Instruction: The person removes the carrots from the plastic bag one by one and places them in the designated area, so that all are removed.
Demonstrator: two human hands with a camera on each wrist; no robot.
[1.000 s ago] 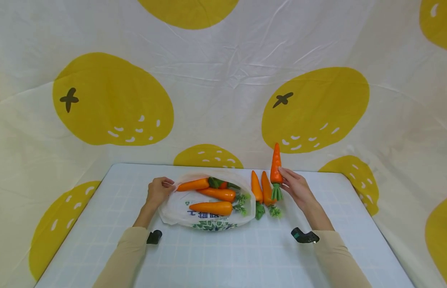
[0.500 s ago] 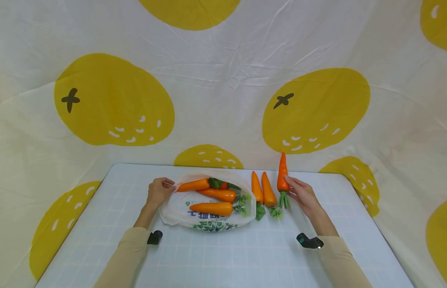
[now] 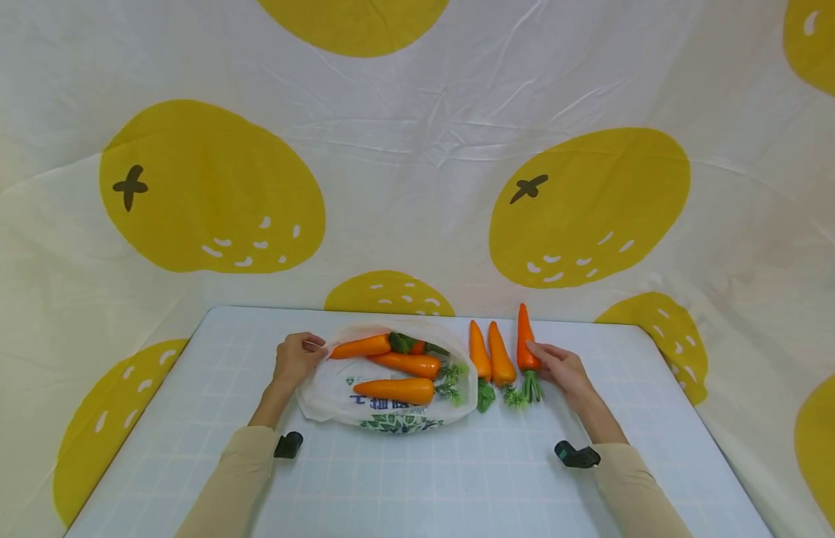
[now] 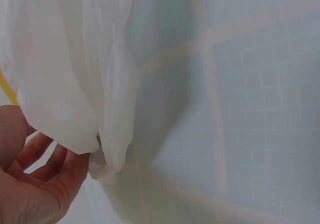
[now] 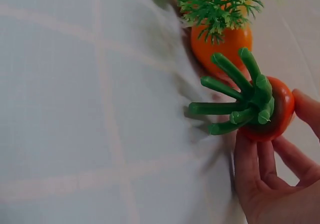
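Carrot (image 3: pixel 526 336) in the right hand (image 3: pixel 564 370), and it's a light grip: thumb along one side, fingers bent against the other, spread just as wide as the thick end needs. The right forearm slants in from the near side, its sleeve (image 3: pixel 638 482) stopping short of the wrist, with a black wrist camera (image 3: pixel 576 454) on the inner side. That carrot points its tip away, past the back edge of the table (image 3: pixel 417 486), green stalks towards the person; whether it touches the surface, I can't tell. Just beside it, to its left, two carrots (image 3: pixel 501 355) lie side by side, tips away too, one with feathery greens, the other with broad leaves.

Over to the left hand (image 3: pixel 299 359): wrist bent inward, fingers curled, pinching the edge of the white plastic bag (image 3: pixel 323 392). The left wrist view has the film hanging down over those fingers, so the fingertips are partly hidden. The bag lies spread between the hands, and inside its rim are three carrots (image 3: pixel 395 390), tips towards the left hand. Behind them, green leaves (image 3: pixel 401 342) and a patch of redder orange show. Past the table hangs a pale cloth (image 3: pixel 407 187) printed with big yellow fruit.
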